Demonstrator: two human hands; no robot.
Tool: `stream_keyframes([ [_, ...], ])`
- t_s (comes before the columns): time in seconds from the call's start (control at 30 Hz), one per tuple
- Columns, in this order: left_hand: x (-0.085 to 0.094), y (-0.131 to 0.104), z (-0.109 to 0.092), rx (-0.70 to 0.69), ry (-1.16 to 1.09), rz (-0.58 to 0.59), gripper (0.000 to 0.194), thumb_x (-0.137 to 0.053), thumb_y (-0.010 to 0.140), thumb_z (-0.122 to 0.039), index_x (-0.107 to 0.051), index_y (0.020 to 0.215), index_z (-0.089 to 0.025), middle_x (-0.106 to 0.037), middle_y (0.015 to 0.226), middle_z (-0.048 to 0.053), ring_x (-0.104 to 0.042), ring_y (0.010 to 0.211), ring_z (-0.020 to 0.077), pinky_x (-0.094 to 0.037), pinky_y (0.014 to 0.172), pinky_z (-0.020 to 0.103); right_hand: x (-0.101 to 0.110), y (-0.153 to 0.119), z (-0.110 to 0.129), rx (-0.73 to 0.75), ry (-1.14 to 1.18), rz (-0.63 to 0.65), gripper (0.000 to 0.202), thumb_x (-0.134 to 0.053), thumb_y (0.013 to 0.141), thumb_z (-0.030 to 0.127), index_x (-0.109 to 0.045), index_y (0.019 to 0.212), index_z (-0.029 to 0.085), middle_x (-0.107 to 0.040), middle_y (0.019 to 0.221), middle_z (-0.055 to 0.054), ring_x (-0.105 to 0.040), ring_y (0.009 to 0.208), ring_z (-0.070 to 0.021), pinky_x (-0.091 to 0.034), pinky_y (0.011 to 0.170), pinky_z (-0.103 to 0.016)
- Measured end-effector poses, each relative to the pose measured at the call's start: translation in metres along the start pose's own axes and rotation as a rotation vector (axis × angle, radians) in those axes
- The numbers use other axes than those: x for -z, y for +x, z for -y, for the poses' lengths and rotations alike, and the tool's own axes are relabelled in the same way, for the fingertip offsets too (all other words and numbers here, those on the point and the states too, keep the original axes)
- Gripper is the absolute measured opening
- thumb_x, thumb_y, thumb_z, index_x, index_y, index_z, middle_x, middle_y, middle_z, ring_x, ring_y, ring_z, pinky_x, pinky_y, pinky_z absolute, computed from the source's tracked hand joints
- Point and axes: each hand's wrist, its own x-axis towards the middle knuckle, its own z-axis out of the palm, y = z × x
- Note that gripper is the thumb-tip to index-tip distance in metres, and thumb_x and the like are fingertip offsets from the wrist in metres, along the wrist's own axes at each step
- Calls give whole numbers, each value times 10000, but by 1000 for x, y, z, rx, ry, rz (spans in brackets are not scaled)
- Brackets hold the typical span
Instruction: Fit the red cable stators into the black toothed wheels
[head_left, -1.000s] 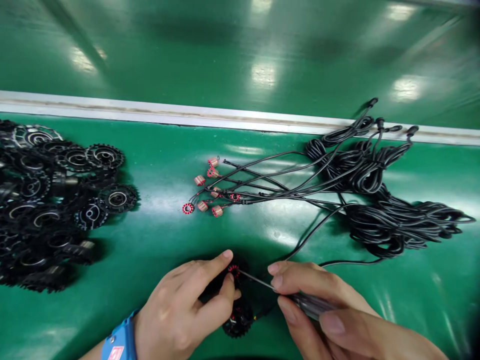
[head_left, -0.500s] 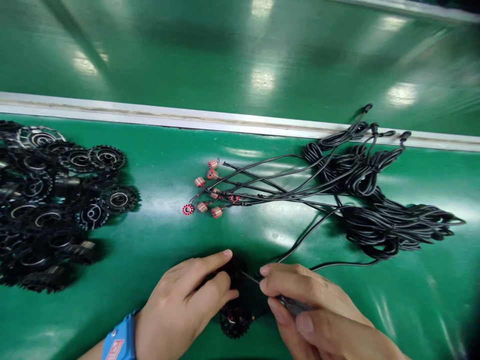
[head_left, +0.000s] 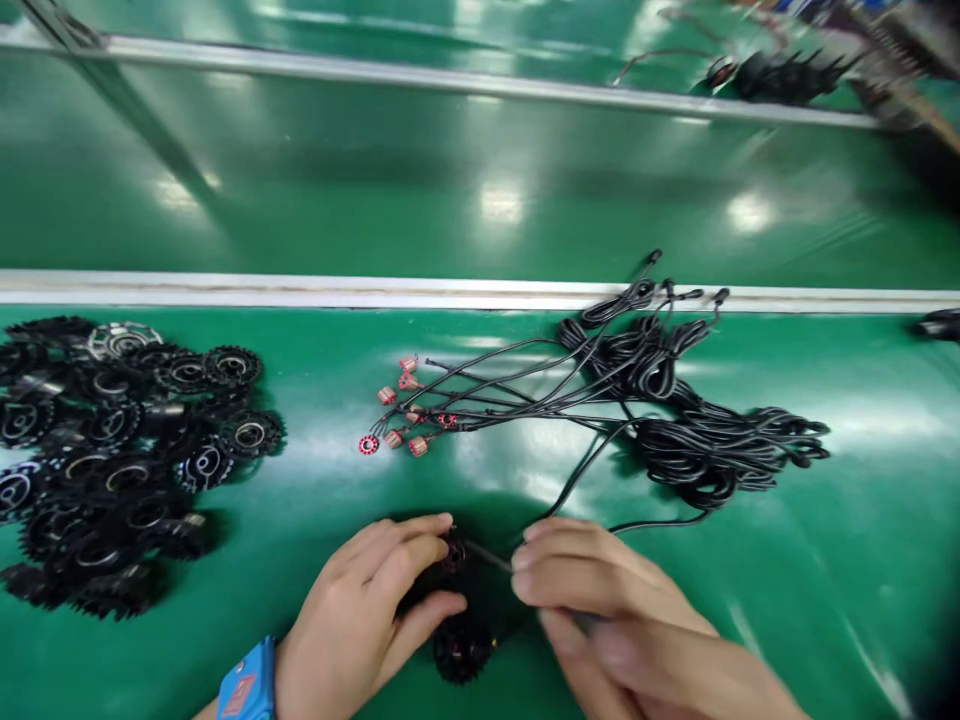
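Observation:
My left hand (head_left: 375, 600), with a blue band (head_left: 249, 682) at its wrist, is closed round a small dark motor part (head_left: 453, 553); index finger and thumb sit on either side of it, and much of it is hidden. My right hand (head_left: 615, 610) grips a thin-shafted tool (head_left: 489, 556), whose tip points at that part; its handle is mostly covered by my fingers. A black cable (head_left: 574, 483) runs to the right fingertips; whether they hold it, I cannot tell. Just below my left thumb lies a black toothed wheel (head_left: 461, 650).
Black toothed wheels (head_left: 112, 425) are heaped at left. Several red-and-copper wound cores (head_left: 394, 438) lie mid-table, joined by leads to coiled black cables (head_left: 720, 445) at right. A white strip (head_left: 300, 291) crosses the green table (head_left: 315, 360) behind them.
The view has tilted up, showing more of the far table. My left thumb has moved down, away from the index finger, exposing more of the part. The tool still points at it.

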Motion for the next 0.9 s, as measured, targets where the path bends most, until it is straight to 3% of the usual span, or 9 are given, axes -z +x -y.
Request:
stream_keyframes([
  [0.07,8,2,-2,-22,5,20,433,-542,998,-556,-581,1227,-191,-747,1067,71,-724,917,205,-610,777,301,6,-6,-1,-5,39,-243,480,-512,819,-79,-552,1117,296,-762,958,4,-736,796,-195,-639,768,-434],
  [0.13,18,7,-1,6,45,-15,394,-523,1017,-531,-598,1214,-199,-733,1015,60,-705,892,201,-585,754,291,12,-11,-6,63,50,-416,444,-491,824,-80,-572,1115,246,-752,946,-22,-703,726,-187,-593,695,-415],
  [0.27,38,32,12,9,309,-111,190,-534,1040,-294,-633,1175,-204,-684,1089,72,-641,995,237,-520,873,364,17,-11,-22,137,-76,-497,266,-526,846,-24,-612,966,197,-707,823,-25,-636,660,-181,-484,643,-391],
  [0.4,46,71,34,-44,584,-81,239,-545,1014,-261,-668,1209,-196,-663,1153,110,-598,997,305,-499,848,456,20,2,-29,229,-182,-811,194,-549,847,20,-601,839,206,-623,686,-2,-573,589,-183,-421,607,-388],
  [0.53,48,95,41,-96,657,-57,164,-549,990,-255,-709,1011,-228,-685,1130,89,-596,979,322,-470,782,449,33,12,-34,284,-224,-1069,145,-598,823,77,-580,786,216,-553,629,15,-535,562,-174,-380,566,-351],
  [0.63,51,100,38,-92,574,-87,166,-494,1015,-295,-633,1034,-206,-689,1084,90,-607,1000,306,-455,811,439,46,11,-42,198,-251,-1065,132,-604,845,96,-593,801,220,-595,684,-1,-593,654,-192,-420,612,-359],
  [0.77,49,100,32,-12,484,-137,221,-400,1052,-355,-557,1067,-200,-687,966,73,-646,874,264,-467,764,388,62,2,-57,28,-352,-893,118,-550,918,133,-603,863,224,-651,810,-21,-654,794,-202,-495,735,-382],
  [0.9,41,96,33,0,448,-39,209,-432,1043,-385,-552,1067,-215,-670,811,20,-648,760,235,-466,688,343,72,-2,-68,-100,-466,-736,165,-521,914,117,-648,899,222,-682,870,-23,-651,834,-201,-489,753,-368],
])
